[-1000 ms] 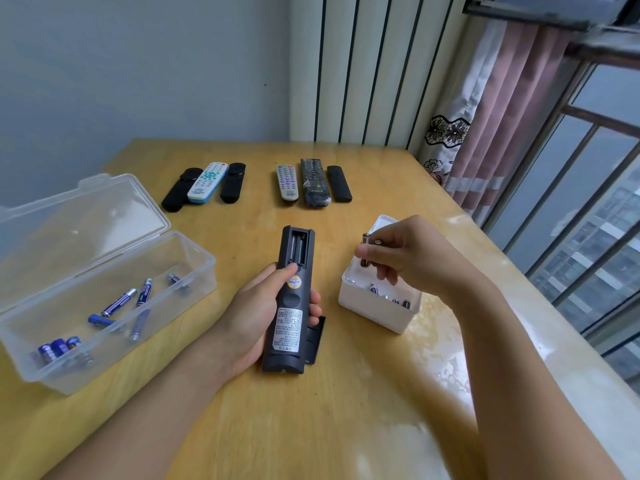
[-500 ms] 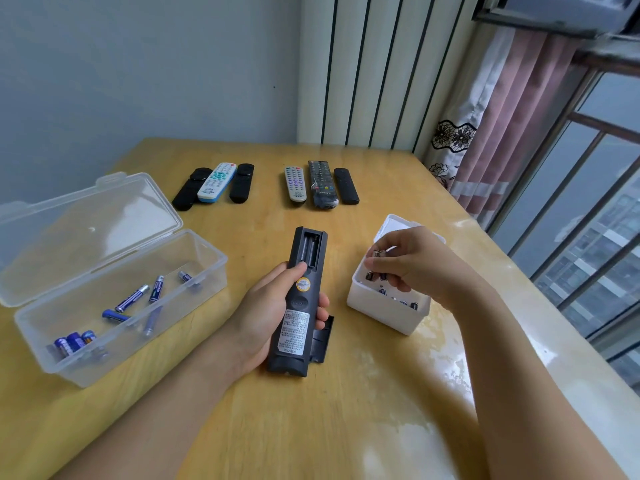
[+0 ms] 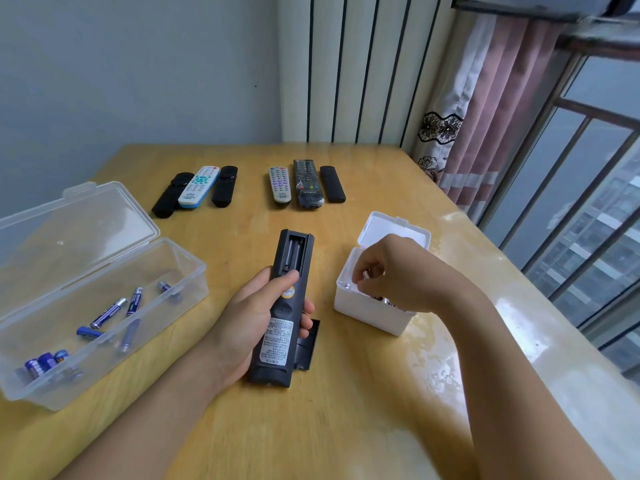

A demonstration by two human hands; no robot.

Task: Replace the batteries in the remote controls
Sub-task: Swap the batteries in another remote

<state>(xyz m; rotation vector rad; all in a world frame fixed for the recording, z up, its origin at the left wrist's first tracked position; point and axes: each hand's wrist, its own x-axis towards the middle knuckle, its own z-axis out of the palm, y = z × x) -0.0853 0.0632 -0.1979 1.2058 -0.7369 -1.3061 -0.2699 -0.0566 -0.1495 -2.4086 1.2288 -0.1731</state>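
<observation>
My left hand point(image 3: 252, 317) grips a black remote point(image 3: 282, 306) held face down on the table, its battery compartment point(image 3: 293, 255) open and empty. The loose black battery cover point(image 3: 308, 348) lies just right of the remote. My right hand point(image 3: 394, 271) reaches into a small white box point(image 3: 367, 315) and pinches a silver-ended battery point(image 3: 367, 274) at its fingertips. More batteries lie inside that box, mostly hidden by the hand.
A clear plastic box point(image 3: 104, 306) with its lid open holds several blue batteries point(image 3: 108, 312) at the left. Two groups of three remotes point(image 3: 199, 187) point(image 3: 304, 183) lie at the far side of the wooden table point(image 3: 311, 427). A curtain and window bars stand at the right.
My right hand has dropped from above the white box down into it, still with a battery in its fingers. My left hand and the remote have stayed put.
</observation>
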